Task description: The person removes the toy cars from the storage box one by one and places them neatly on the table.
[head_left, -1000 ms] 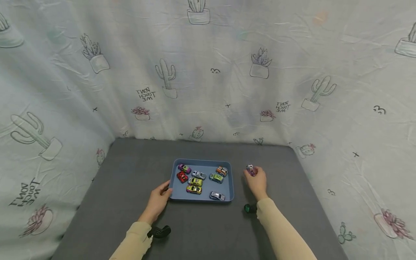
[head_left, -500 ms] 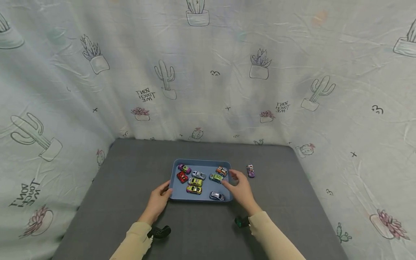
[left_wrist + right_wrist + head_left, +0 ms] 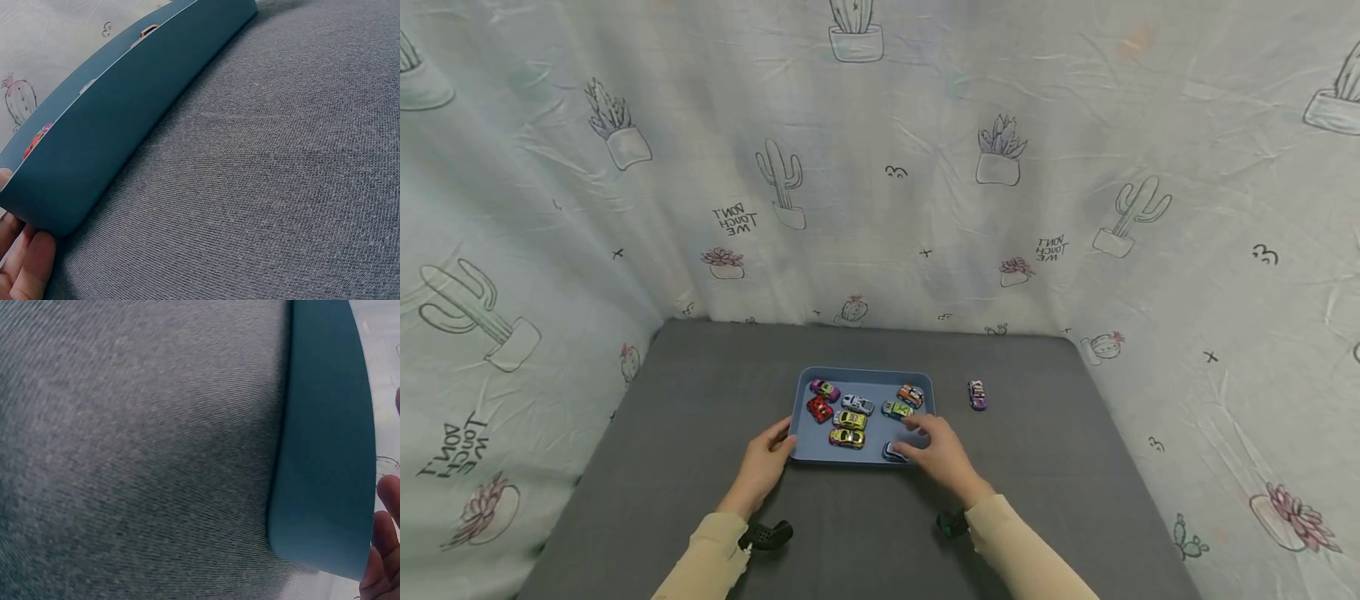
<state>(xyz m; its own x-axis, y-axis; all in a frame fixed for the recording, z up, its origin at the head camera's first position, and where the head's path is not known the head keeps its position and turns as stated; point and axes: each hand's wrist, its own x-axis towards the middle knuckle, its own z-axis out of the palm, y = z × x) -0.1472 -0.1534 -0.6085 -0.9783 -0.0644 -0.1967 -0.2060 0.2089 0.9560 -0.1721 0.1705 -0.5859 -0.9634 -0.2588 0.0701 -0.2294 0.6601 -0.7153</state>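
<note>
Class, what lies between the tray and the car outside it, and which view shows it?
Only bare gray table lies between the tray and the car, as the head view shows.

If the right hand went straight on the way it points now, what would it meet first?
The right hand would probably meet the light-green toy car first, just beyond it in the head view. Depth is unclear, so it might pass above.

the right hand (image 3: 942, 454) is no longer gripping the purple-and-white toy car (image 3: 977, 395), which is now lying free on the grey table (image 3: 1030, 433). the hand is now reaching over the blue tray's (image 3: 868, 457) near right corner, partly covering the silver toy car (image 3: 892, 452).
</note>
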